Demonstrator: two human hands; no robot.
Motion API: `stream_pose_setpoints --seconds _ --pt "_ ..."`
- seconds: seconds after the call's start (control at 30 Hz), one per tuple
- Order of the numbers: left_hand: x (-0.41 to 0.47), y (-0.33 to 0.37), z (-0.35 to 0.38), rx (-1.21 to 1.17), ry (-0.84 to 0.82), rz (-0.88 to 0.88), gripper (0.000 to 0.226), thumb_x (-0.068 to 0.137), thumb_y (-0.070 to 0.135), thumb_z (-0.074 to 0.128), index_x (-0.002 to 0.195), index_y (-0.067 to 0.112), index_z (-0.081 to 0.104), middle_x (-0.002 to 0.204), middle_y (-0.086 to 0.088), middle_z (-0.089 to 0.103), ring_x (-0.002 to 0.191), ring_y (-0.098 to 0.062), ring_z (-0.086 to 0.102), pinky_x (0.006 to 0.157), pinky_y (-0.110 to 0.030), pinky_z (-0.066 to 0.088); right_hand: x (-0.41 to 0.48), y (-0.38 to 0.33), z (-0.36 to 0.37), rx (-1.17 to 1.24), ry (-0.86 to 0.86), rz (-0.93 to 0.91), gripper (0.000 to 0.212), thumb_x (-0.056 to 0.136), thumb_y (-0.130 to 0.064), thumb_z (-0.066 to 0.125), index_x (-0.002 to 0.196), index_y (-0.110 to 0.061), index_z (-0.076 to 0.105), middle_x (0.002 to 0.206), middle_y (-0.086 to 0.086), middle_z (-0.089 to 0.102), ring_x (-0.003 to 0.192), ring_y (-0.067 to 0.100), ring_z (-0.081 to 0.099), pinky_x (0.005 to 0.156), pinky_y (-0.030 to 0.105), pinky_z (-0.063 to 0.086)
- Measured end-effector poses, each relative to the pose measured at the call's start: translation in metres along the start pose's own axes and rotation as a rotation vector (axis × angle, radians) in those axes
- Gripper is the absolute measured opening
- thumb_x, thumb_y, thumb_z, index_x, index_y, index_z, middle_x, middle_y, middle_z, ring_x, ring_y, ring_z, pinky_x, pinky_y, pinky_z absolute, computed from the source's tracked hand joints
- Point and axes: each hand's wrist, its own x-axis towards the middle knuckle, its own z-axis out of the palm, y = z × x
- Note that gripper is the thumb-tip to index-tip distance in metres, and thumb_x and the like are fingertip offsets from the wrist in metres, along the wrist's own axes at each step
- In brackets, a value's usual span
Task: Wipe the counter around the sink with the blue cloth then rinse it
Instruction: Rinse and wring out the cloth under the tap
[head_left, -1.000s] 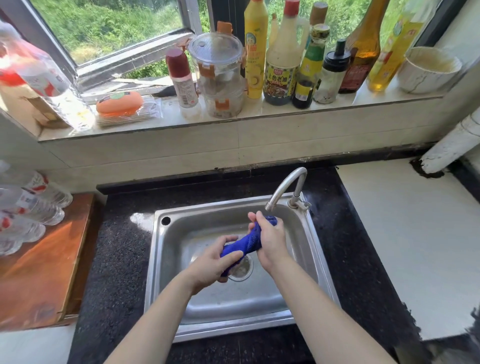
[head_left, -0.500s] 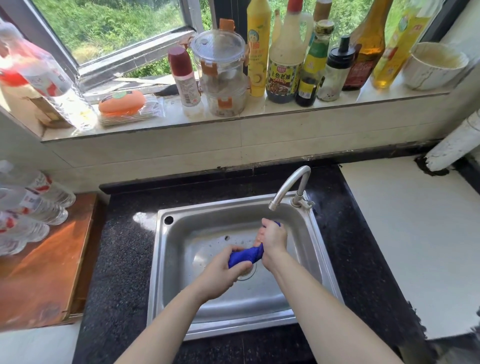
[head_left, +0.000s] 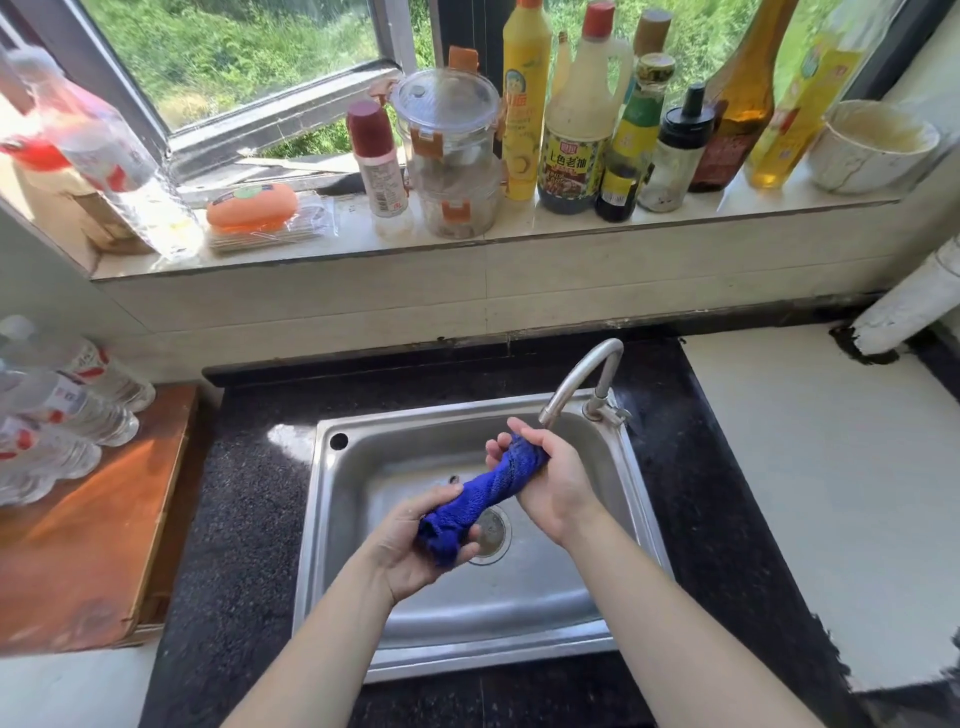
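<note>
Together, left hand (head_left: 410, 545) and right hand (head_left: 553, 478) clench the twisted blue cloth (head_left: 480, 496) (palms inward) above the sink (head_left: 363, 519).

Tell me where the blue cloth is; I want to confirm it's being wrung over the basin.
In the head view the blue cloth is twisted between the left hand and right hand, above the sink drain, below the faucet.

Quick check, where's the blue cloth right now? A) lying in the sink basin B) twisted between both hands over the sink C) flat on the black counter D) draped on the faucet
B: the blue cloth is twisted into a rope, gripped at one end by the left hand and at the other by the right hand, above the sink drain.
</note>
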Motion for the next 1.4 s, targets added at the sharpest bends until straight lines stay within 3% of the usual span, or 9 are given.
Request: stream_pose_setpoints --seconds 0.13,0.23,0.33,0.43,0.6,0.73,1.17,1.27,1.4 --pt "-0.005 -0.001 0.004 0.036 -0.099 -0.033 0.042 0.070 0.015 0.074 0.108 0.001 0.065 0.080 -0.019 0.064 0.065 -0.030 0.067 0.063 -0.043 0.060 -0.005 0.003 -0.001 0.036 -0.046 0.021 0.021 0.099 -0.012 0.048 0.116 -0.003 0.058 0.079 0.010 0.061 0.085 0.030 0.068 0.090 0.042 0.054" --pt "-0.006 -0.003 0.005 0.113 -0.200 -0.081 0.044 0.075 0.013 0.073 0.116 0.004 0.060 0.083 -0.014 0.062 0.062 -0.025 0.063 0.052 -0.031 0.056 -0.001 0.003 0.000 0.031 -0.025 0.031 0.013 0.104 -0.022 0.049 0.098 -0.012 0.055 0.070 0.002 0.053 0.067 0.020 0.065 0.073 0.033 0.056" --pt "-0.004 0.000 0.009 0.466 -0.340 -0.176 0.050 0.080 0.014 0.074 0.123 0.014 0.047 0.092 -0.008 0.058 0.058 -0.014 0.046 0.040 -0.016 0.029 0.004 0.007 0.000 -0.087 0.043 0.039 0.021 0.106 -0.030 0.046 0.089 -0.018 0.047 0.061 -0.004 0.040 0.042 0.008 0.036 0.041 0.021 0.035" --pt "-0.003 0.006 0.023 0.987 -0.243 -0.174 0.043 0.085 0.018 0.070 0.120 0.007 0.046 0.092 -0.005 0.061 0.057 -0.013 0.045 0.044 -0.021 0.024 0.013 0.016 0.000 -0.322 0.176 0.011 0.021 0.108 -0.028 0.041 0.089 -0.019 0.043 0.056 -0.005 0.032 0.040 0.007 0.023 0.037 0.019 0.022" --pt "0.010 -0.007 0.027 1.761 0.051 0.268 0.024 0.098 0.030 0.052 0.117 0.016 0.046 0.096 -0.006 0.064 0.078 -0.023 0.057 0.060 -0.032 0.036 0.034 0.025 -0.010 -0.356 0.444 -0.016 0.020 0.101 -0.012 0.034 0.082 -0.014 0.040 0.052 0.002 0.032 0.040 0.013 0.023 0.038 0.019 0.021" --pt "0.012 -0.026 0.021 1.957 0.205 0.534 0.027 0.103 0.033 0.042 0.122 0.015 0.040 0.097 -0.008 0.068 0.082 -0.034 0.063 0.061 -0.037 0.039 0.044 0.022 -0.014 -0.277 0.605 -0.018 0.021 0.098 -0.009 0.035 0.084 -0.007 0.050 0.055 0.008 0.040 0.041 0.014 0.029 0.037 0.018 0.028" --pt "0.011 -0.037 0.000 1.961 0.250 0.727 0.037 0.104 0.037 0.036 0.130 0.012 0.044 0.094 -0.006 0.069 0.076 -0.036 0.064 0.065 -0.043 0.050 0.034 0.023 -0.006 -0.241 0.634 0.046 0.025 0.093 -0.001 0.038 0.070 -0.007 0.043 0.050 0.008 0.040 0.042 0.018 0.031 0.038 0.018 0.028" --pt "0.012 -0.034 0.000 1.859 0.264 0.672 0.042 0.104 0.041 0.036 0.140 0.021 0.031 0.103 -0.004 0.070 0.085 -0.033 0.065 0.074 -0.042 0.050 0.033 0.021 -0.008 -0.323 0.577 0.036 0.021 0.100 -0.007 0.038 0.085 -0.004 0.052 0.041 0.008 0.045 0.040 0.023 0.040 0.044 0.026 0.039" --pt "0.010 -0.028 0.005 1.514 0.244 0.665 0.026 0.102 0.039 0.045 0.127 0.030 0.047 0.089 0.005 0.069 0.080 -0.021 0.063 0.074 -0.039 0.050 0.025 0.012 -0.002 -0.360 0.383 -0.001 0.026 0.109 -0.030 0.035 0.104 -0.010 0.050 0.071 0.007 0.051 0.054 0.020 0.051 0.056 0.033 0.049"
